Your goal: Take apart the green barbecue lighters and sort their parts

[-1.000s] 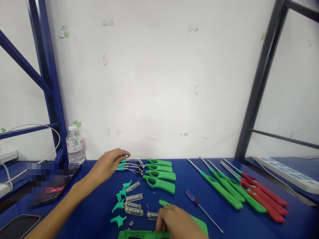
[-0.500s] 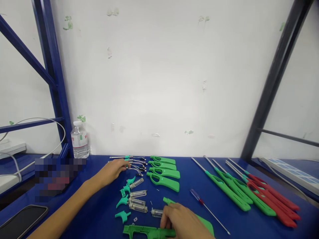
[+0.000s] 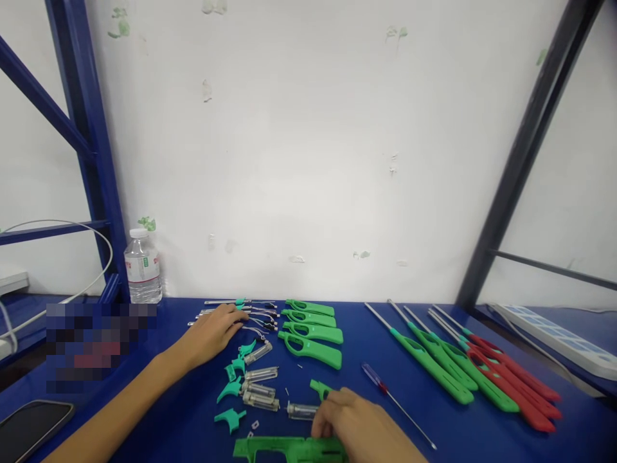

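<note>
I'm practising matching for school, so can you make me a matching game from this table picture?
1. Clear white-capped plastic bottle
2. Thin purple-handled screwdriver
3. Left hand
4. Teal plastic trigger-shaped pieces

A. Beside clear plastic cartridges
B. At thin metal rods with wires
C. Upright near the white wall
D. Between right hand and long green lighters

Pairs: 1-C, 2-D, 3-B, 4-A

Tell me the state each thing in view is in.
Wired rods: lying, partly covered
Left hand: bent over them
Near green shell: lying, partly hidden
Right hand: curled over it
Row of green shells: lying, without rods
Green lighters: lying, rods attached
Red lighters: lying, rods attached
Screwdriver: lying
Water bottle: upright, capped
Phone: lying, screen dark
Clear tanks: lying
Teal pieces: lying
</note>
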